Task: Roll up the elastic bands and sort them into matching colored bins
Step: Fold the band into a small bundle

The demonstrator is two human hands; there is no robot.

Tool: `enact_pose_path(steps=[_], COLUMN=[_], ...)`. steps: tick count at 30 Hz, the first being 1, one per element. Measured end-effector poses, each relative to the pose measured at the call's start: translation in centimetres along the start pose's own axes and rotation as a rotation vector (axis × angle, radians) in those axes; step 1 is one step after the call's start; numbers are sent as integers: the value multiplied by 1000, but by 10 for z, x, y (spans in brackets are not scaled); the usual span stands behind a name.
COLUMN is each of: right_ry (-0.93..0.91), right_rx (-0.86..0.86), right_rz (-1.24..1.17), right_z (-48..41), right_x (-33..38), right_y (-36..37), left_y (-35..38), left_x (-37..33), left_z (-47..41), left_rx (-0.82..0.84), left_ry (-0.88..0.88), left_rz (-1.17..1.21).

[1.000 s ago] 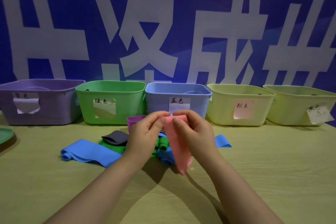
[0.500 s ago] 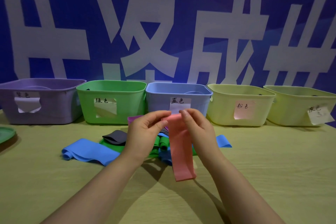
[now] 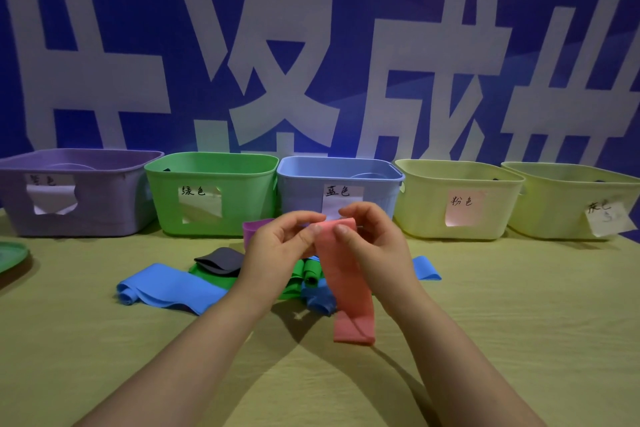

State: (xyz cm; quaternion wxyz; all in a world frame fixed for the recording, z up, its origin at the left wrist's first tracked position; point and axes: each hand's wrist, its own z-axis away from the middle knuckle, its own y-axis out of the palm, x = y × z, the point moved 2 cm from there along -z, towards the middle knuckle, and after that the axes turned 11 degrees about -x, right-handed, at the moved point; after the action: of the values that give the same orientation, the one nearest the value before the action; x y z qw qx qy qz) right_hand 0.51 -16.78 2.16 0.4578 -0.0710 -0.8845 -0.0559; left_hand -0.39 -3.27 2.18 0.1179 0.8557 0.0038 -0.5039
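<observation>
Hanging from both hands above the table [image 3: 519,322], the pink band [image 3: 351,291] is a flat, smooth, matte strip of rubbery sheet. It is doubled, so its lower end is a closed fold down near the tabletop; whether it touches there I cannot tell. Its top edge looks turned over on itself. The left hand [image 3: 277,250] pinches the top left corner between thumb and curled fingers. The right hand [image 3: 375,243] pinches the top right, thumb in front and fingers curled behind.

Behind the hands lies a loose heap on the pale, grained table: a long wavy blue band [image 3: 169,288], a folded grey band [image 3: 220,261], curled green bands [image 3: 306,272] and a purple band [image 3: 256,228]. At the back stands a row of round-cornered plastic bins with handwritten paper labels: purple bin [image 3: 79,218], green bin [image 3: 211,170], blue bin [image 3: 301,191] and two pale yellow bins [image 3: 426,211].
</observation>
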Motion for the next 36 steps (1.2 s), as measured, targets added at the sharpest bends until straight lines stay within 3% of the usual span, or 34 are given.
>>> enact_pose_path(steps=[11,18,26,36], right_ry=[95,40,-120,-170], right_rx=[-2,-40,-74,-56], right_rz=[-64,-43,210,299], right_z=[1,1,4,4], right_x=[2,3,3,5], right_y=[0,1,3,2], left_y=[-3,-3,-2,-1], left_x=[1,0,1,3], left_z=[-2,0,1,3], left_rx=[-66,-57,-62,-2], left_ry=[59,18,-19,6], left_rz=[-51,-20,9,-105])
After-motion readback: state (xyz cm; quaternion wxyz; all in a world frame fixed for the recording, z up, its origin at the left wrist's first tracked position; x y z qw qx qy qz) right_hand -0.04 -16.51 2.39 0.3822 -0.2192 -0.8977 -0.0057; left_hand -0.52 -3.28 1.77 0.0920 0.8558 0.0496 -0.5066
